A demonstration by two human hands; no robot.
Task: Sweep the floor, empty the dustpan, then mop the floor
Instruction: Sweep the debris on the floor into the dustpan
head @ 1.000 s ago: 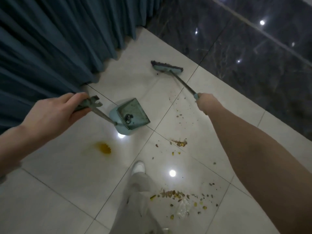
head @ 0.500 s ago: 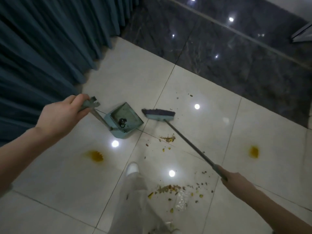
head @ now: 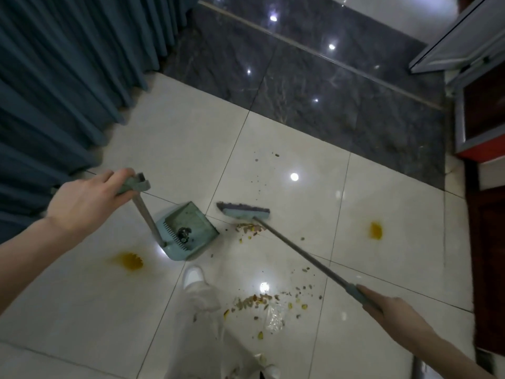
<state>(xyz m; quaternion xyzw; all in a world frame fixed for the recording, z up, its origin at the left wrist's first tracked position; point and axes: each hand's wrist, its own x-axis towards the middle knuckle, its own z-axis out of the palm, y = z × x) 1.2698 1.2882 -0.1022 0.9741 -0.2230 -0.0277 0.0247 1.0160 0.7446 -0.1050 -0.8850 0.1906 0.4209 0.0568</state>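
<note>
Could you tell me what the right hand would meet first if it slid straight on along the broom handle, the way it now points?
Following the broom handle, the right hand would probably first pass over bare tile, then reach the small debris pile just before the broom head; height is unclear.

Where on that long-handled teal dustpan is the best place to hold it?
At the teal grip topping its grey pole, from above, as the left hand does. The pole stands up from the teal dustpan, which sits flat on the floor.
</note>
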